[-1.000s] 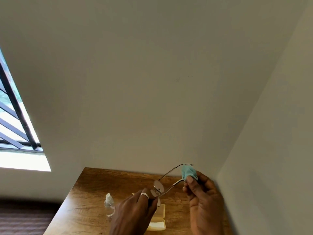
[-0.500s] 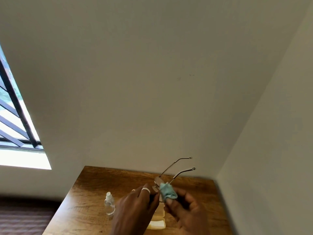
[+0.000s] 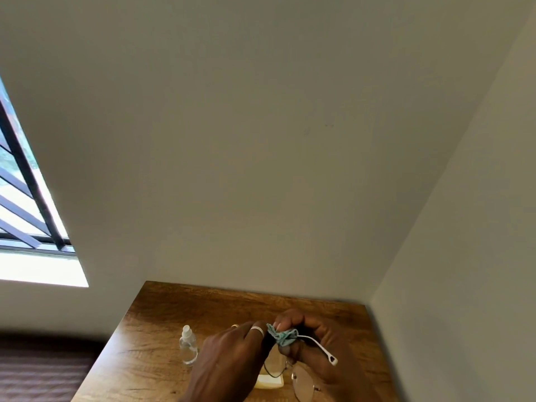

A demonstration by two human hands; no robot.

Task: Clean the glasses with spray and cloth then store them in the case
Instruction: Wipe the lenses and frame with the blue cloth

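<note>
Pinching a bunched teal cloth between thumb and fingertips, the right hand wraps it around one temple arm of the glasses, whose pale tip sticks out just beyond the cloth. The left hand, with a ring on one finger, is closed on the frame beside the cloth; its exact grip is hidden behind the knuckles. Below the cloth the lenses hang above the wooden table. A cream-coloured case lies on the table under the hands, partly hidden. Left of the cloth, apart from both hands, a small clear spray bottle stands upright.
</note>
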